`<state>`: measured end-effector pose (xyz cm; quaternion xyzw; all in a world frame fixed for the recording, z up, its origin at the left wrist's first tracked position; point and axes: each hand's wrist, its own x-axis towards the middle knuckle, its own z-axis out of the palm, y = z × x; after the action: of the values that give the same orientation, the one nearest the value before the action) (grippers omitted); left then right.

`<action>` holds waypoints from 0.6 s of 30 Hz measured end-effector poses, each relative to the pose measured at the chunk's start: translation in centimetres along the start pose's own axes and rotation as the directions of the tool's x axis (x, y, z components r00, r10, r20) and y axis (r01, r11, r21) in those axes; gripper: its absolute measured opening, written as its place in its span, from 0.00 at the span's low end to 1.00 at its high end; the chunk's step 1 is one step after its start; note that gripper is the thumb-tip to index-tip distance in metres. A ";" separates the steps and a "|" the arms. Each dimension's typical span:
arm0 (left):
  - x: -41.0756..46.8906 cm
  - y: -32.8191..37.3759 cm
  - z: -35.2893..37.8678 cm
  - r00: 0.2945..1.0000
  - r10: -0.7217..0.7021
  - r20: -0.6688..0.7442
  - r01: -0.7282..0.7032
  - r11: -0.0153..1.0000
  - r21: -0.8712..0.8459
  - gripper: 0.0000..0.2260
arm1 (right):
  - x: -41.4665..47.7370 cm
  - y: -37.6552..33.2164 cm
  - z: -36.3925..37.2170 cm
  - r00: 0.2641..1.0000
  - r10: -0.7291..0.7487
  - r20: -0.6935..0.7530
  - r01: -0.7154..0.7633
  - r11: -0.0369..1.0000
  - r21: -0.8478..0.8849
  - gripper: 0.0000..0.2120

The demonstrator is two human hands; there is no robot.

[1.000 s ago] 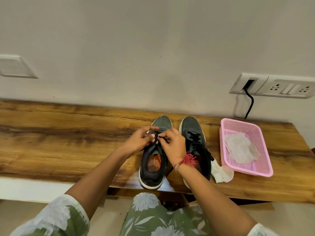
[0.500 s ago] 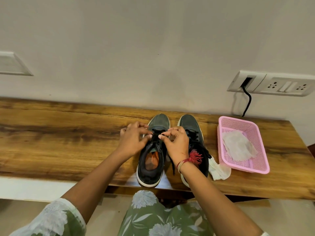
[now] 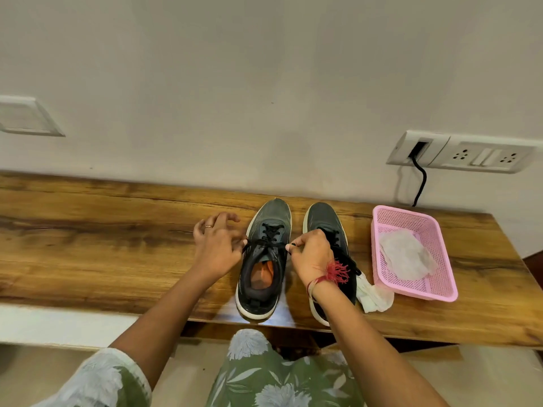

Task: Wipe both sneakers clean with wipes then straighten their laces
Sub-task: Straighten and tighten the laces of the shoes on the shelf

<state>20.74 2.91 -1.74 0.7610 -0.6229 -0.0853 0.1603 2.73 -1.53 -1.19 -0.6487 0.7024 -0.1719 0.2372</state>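
Two dark grey sneakers with white soles stand side by side on the wooden table [image 3: 102,230], toes to the wall. The left sneaker [image 3: 264,259] has black laces [image 3: 266,242] stretched sideways across its tongue. My left hand [image 3: 217,245] pinches one lace end at the shoe's left side. My right hand [image 3: 310,254] pinches the other end at its right side and covers part of the right sneaker [image 3: 326,221]. A crumpled white wipe [image 3: 373,295] lies beside the right sneaker's heel.
A pink plastic basket [image 3: 417,289] holding a used white wipe [image 3: 407,257] stands right of the shoes. A black cable [image 3: 420,183] runs down from a wall socket panel [image 3: 458,152] behind it. The shoes' heels reach the table's front edge.
My hands have moved apart from over the left sneaker's tongue to either side of it, drawing the black laces out taut sideways.
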 end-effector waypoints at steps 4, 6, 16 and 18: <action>-0.1 0.8 0.3 0.999 -0.045 -0.013 0.045 0.999 -0.008 0.07 | -0.5 -0.7 0.3 1.000 -0.019 0.008 0.019 1.000 0.010 0.06; -0.1 0.4 0.2 0.997 -0.072 -0.003 0.072 0.997 0.039 0.07 | -0.6 0.1 0.3 0.999 -0.023 0.028 0.023 1.000 0.004 0.05; -1.2 -0.2 0.4 0.986 -0.162 0.042 0.166 0.977 -0.131 0.13 | -1.6 1.2 -2.5 0.991 -0.122 0.055 0.110 0.976 0.188 0.11; -2.6 0.0 0.2 0.989 -0.150 0.004 0.149 0.973 -0.178 0.18 | -2.2 2.5 -3.9 0.989 -0.137 -0.049 0.145 0.938 0.315 0.16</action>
<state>20.13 5.40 -2.12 0.7887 -0.5531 -0.1487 0.2235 -1.40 0.65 0.89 -0.6483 0.6203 -0.3081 0.3163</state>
